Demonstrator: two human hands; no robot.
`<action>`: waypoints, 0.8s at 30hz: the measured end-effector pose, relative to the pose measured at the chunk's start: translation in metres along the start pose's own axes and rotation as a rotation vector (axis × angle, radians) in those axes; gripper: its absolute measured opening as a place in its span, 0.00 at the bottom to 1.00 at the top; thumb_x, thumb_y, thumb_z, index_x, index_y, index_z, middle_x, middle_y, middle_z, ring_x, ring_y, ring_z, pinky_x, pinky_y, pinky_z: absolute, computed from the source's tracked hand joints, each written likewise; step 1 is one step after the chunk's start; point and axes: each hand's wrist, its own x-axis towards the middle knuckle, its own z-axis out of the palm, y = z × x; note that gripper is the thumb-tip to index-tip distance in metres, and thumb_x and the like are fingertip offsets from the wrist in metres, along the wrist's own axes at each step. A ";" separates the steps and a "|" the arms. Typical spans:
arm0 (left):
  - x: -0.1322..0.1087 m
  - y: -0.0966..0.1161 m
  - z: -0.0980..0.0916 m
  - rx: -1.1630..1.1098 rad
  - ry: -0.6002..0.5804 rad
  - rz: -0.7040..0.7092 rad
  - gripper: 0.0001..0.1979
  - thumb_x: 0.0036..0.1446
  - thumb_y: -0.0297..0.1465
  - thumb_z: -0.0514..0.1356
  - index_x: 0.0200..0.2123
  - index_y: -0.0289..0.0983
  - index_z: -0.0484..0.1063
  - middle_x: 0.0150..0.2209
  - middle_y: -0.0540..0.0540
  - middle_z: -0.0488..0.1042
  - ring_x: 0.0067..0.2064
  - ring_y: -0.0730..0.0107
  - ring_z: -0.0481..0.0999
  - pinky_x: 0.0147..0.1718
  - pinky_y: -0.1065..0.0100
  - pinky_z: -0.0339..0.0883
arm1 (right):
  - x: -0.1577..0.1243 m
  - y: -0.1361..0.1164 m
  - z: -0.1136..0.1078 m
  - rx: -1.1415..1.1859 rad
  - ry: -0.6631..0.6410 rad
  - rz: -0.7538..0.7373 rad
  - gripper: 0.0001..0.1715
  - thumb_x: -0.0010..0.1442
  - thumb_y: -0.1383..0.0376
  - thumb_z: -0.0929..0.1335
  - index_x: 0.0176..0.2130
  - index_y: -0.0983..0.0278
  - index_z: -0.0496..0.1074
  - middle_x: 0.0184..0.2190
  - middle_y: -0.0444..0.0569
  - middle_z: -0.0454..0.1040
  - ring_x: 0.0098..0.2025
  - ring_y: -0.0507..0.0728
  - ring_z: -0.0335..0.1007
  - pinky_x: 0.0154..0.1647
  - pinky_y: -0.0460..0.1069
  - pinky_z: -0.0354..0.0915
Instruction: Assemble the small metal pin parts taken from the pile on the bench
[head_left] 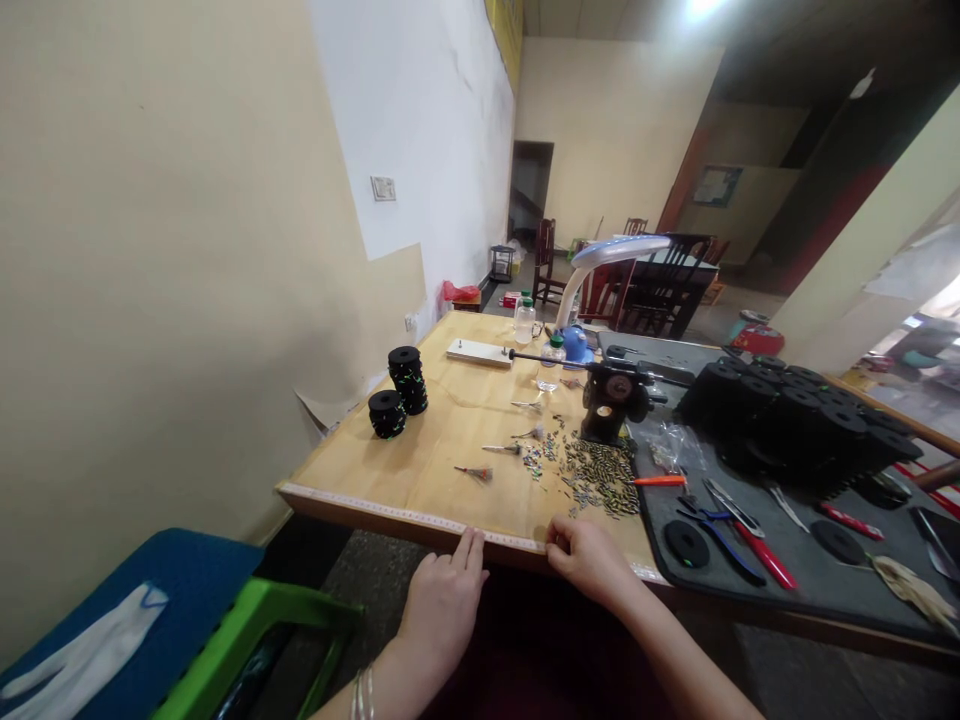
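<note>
My left hand point(444, 598) rests at the front edge of the wooden table, its fingers stretched out together over a white measuring strip point(375, 508) that runs along that edge. To its right, my right hand point(589, 560) is closed in a pinch just above the same strip; whatever is between its fingertips is too small or hidden to make out. Beyond the hands lie several small feathered pieces point(475, 473) with thin stems. A spread of tiny dark and golden bits point(604, 475) covers the wood ahead of my right hand.
Black foam spools point(406, 380) are stacked at the left, with many more point(795, 410) on a grey mat point(720, 580) at the right. Blue pliers point(724, 545) lie there. A black clamp device point(611, 400), white board point(480, 352) and lamp point(574, 290) stand farther back. A green stool point(247, 630) is left.
</note>
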 end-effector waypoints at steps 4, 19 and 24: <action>0.001 0.001 -0.006 -0.019 -0.056 -0.013 0.20 0.60 0.26 0.55 0.55 0.30 0.68 0.54 0.36 0.71 0.38 0.54 0.80 0.35 0.58 0.72 | 0.001 0.004 0.001 0.008 0.001 -0.001 0.07 0.51 0.71 0.64 0.27 0.64 0.72 0.21 0.44 0.71 0.23 0.51 0.62 0.24 0.44 0.48; 0.016 -0.006 -0.032 -0.440 0.050 0.002 0.15 0.58 0.27 0.56 0.48 0.35 0.73 0.47 0.38 0.77 0.44 0.54 0.78 0.43 0.58 0.70 | -0.009 0.008 0.004 0.151 0.074 -0.070 0.07 0.52 0.71 0.63 0.26 0.64 0.68 0.18 0.40 0.65 0.22 0.50 0.59 0.24 0.43 0.51; 0.022 0.027 -0.037 -0.936 0.090 0.083 0.14 0.57 0.29 0.56 0.47 0.36 0.71 0.36 0.42 0.79 0.34 0.63 0.77 0.37 0.66 0.69 | -0.034 0.004 0.001 0.302 0.106 -0.155 0.06 0.54 0.70 0.63 0.27 0.64 0.66 0.21 0.40 0.66 0.25 0.51 0.61 0.26 0.43 0.55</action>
